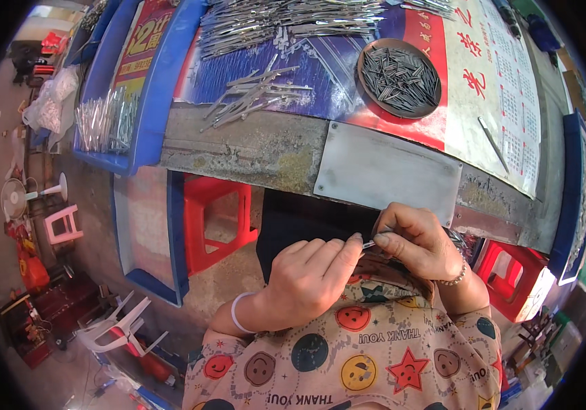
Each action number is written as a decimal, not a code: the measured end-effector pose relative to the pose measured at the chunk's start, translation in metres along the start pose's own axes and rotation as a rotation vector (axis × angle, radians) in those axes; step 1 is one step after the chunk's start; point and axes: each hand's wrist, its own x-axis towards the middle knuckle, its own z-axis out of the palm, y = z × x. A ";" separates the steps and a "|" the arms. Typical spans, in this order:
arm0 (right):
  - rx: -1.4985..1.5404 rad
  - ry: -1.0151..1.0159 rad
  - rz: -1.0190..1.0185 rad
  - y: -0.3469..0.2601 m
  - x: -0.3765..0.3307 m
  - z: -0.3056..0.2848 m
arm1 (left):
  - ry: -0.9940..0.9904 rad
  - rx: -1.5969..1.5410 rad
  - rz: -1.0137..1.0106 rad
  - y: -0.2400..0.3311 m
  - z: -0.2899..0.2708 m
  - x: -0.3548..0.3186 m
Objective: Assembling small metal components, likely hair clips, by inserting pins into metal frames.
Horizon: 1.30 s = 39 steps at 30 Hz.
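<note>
My left hand [310,273] and my right hand [413,239] meet just below the workbench edge, fingertips pinched together on a small thin metal piece [368,243] held between them. A white band circles my left wrist and a bead bracelet my right. Above them a bare metal plate [382,171] is screwed to the bench edge. Farther up, a loose bunch of thin metal strips [255,92] lies on the bench, with a bigger heap [286,20] behind it. A round dish [398,77] holds several short dark pins.
A printed poster [491,75] covers the bench top, with one thin metal rod [493,142] lying on it. A blue tray [112,123] at the left holds clear thin strips. Red plastic stools [218,219] stand under the bench, another stool [515,277] at the right.
</note>
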 end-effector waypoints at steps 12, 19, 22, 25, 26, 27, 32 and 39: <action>0.179 0.025 -0.012 0.007 -0.013 -0.014 | -0.161 0.079 0.035 0.016 -0.006 0.028; 0.297 0.065 -0.049 0.013 -0.022 -0.024 | -0.118 0.133 0.142 0.018 0.004 0.046; 0.317 0.090 -0.035 0.012 -0.026 -0.029 | -0.138 0.140 0.161 0.021 0.005 0.055; 0.308 0.137 -0.038 0.010 -0.030 -0.035 | -0.175 0.136 0.170 0.023 0.007 0.065; 0.312 0.144 -0.043 0.011 -0.032 -0.037 | -0.196 0.127 0.169 0.023 0.007 0.069; 0.341 0.158 -0.028 0.011 -0.033 -0.039 | -0.200 0.130 0.176 0.023 0.008 0.072; 0.299 0.353 -0.138 0.008 -0.049 -0.060 | -0.167 0.089 0.192 0.020 0.014 0.089; -0.136 0.906 -0.400 0.043 -0.072 -0.084 | -0.163 0.106 0.189 0.010 0.019 0.122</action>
